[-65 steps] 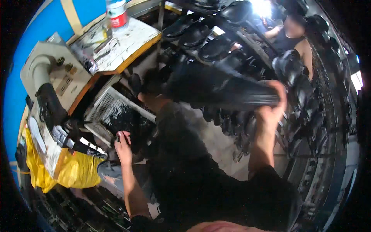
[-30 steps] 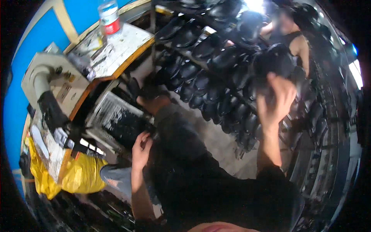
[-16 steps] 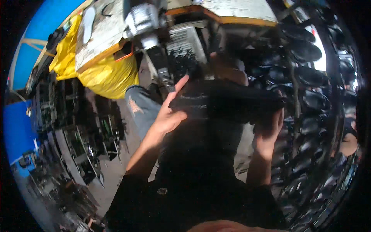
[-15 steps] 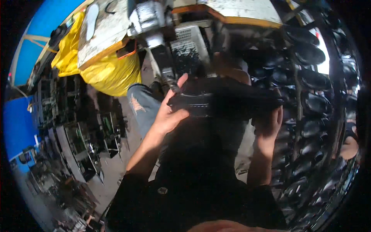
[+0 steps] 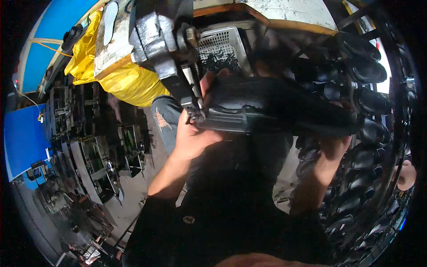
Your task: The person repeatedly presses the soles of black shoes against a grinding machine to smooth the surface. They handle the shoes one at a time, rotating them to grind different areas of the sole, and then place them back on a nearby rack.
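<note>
Black boot [image 5: 275,109] held level just right of the grey machine arm [image 5: 164,58], toe end touching it. Left hand [image 5: 193,133] fingers clenched round that end; right hand [image 5: 331,149] grasping underneath. Best kept steady, fingers away from the arm's tip.

Right hand [image 5: 331,149] — mostly hidden, blurred.

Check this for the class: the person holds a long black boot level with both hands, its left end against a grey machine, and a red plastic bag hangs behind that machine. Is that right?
One detail is wrong: the plastic bag is yellow, not red, as the head view shows. The rest stands: left hand and right hand hold the black boot level against the grey machine.
</note>
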Demonstrator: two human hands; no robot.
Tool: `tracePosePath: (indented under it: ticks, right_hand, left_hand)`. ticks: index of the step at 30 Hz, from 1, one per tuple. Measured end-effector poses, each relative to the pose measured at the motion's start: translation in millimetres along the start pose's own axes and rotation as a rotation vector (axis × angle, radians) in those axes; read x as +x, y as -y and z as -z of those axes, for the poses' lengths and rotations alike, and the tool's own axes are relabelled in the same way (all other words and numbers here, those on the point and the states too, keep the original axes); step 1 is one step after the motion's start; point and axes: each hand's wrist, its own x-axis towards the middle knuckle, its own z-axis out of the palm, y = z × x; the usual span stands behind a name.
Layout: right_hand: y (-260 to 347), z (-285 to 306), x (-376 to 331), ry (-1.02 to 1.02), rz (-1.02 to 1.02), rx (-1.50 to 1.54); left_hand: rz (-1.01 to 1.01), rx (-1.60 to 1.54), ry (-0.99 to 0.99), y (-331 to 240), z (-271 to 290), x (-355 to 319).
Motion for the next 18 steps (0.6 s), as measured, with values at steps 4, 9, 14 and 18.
tracePosePath:
  ticks: [4, 9, 14, 18]
  right_hand:
    - [15.1, -13.5, 13.8, -0.002, 0.065, -0.058]
    - [16.4, -29.3, 22.4, 0.120, 0.028, -0.040]
    - [1.2, -60.4, 19.6, 0.221, -0.029, -0.092]
    - [-10.9, -90.0, 14.7, 0.317, -0.122, 0.049]
  left_hand:
    - [0.026, -0.071, -0.111, 1.8, 10.1, -6.8]
    - [0.075, -0.105, -0.259, -4.9, 19.3, -21.3]
    - [0.094, 0.050, -0.357, -24.9, 42.2, -25.8]
    - [0.012, 0.039, -0.348, -37.4, 69.3, -31.6]
